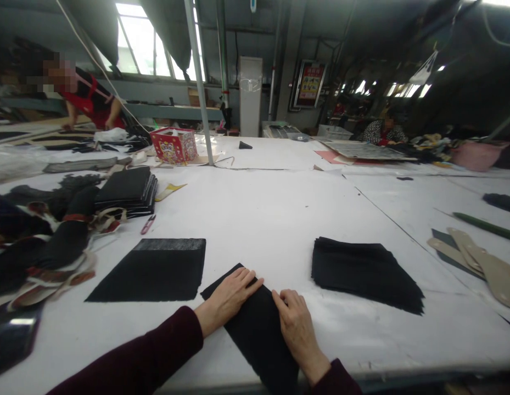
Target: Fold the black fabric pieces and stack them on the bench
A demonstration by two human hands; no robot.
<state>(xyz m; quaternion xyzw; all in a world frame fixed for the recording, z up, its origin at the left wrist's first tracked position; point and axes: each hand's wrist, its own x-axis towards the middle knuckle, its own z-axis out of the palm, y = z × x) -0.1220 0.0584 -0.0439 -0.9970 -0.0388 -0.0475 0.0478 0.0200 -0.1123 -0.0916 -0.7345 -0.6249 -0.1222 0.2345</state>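
A black fabric piece (258, 329) lies slanted on the white table (271, 219) at its near edge. My left hand (230, 296) rests flat on the piece's upper left part, fingers stretched out. My right hand (296, 323) lies on its right edge, fingers together and slightly curled against the cloth. To the left sits a flat black fabric sheet (156, 271). To the right lies a stack of black fabric pieces (364, 274).
A pile of black folded pieces (127, 192) and dark garments (44, 236) crowd the left side, with pink snips (148, 224) nearby. A red box (174, 145) stands by a metal pole (199, 82). Beige pattern pieces (481, 263) lie at right. Other people work at the back.
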